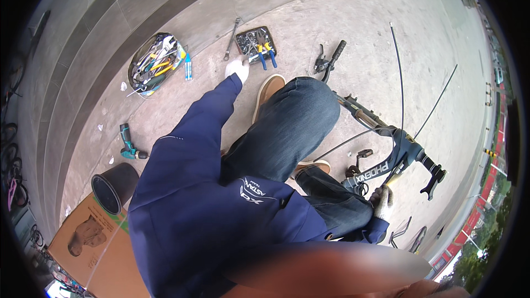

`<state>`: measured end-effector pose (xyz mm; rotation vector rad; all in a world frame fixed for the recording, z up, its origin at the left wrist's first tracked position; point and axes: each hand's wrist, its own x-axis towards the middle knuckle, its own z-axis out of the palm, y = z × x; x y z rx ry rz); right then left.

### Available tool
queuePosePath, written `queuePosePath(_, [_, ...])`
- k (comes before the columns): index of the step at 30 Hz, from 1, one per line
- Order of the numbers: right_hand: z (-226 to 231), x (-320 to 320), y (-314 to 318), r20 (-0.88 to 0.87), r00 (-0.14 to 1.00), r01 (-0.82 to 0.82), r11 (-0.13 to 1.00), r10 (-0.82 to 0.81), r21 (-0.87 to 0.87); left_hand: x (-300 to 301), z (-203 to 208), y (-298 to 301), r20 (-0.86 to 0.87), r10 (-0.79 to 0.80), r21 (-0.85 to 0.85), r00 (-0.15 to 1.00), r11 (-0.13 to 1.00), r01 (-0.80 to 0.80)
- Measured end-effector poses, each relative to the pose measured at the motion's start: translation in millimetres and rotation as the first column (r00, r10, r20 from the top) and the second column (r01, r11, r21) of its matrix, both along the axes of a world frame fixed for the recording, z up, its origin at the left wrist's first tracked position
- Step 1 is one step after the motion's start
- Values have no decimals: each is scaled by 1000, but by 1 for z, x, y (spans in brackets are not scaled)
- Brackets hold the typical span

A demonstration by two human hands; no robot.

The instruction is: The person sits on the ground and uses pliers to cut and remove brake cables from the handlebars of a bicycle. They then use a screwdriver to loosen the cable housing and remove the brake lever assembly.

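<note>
My left hand [237, 69], in a white glove, reaches to the near left corner of a small black tray [240, 42] of metal parts. Its fingers are too small to read. Blue-and-yellow pliers [265, 49] lie across that tray, handles over its edge. By my knee, my right hand [382, 201], also gloved, is closed beside the black bicycle frame [375, 172]. A thin yellowish piece [393, 179] shows at its fingertips, but what the hand grips is unclear. The frame lies on the ground with a handlebar grip [338, 51] and brake lever [321, 60] beyond my knee.
Left of the tray stand a wrench [232, 38] and a tool-filled container [132, 72]. A teal cordless drill [130, 143], a black bucket [113, 187] and a cardboard box [83, 243] are at left. Two cables [398, 72] stick up from the frame; steps [83, 66] rise at far left.
</note>
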<state>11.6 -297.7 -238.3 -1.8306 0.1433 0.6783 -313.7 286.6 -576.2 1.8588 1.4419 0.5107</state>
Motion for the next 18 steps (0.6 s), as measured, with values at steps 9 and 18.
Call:
queuePosePath(9, [7,-4,-12,-27,997,70,993,-73,-96,68,-57,60,231,46,-430,972,901,60])
queuePosePath(18, [4,-3,-9,-61,997,51,997,-55,-53,54,-63,60,402,550,-723,733,681,-115])
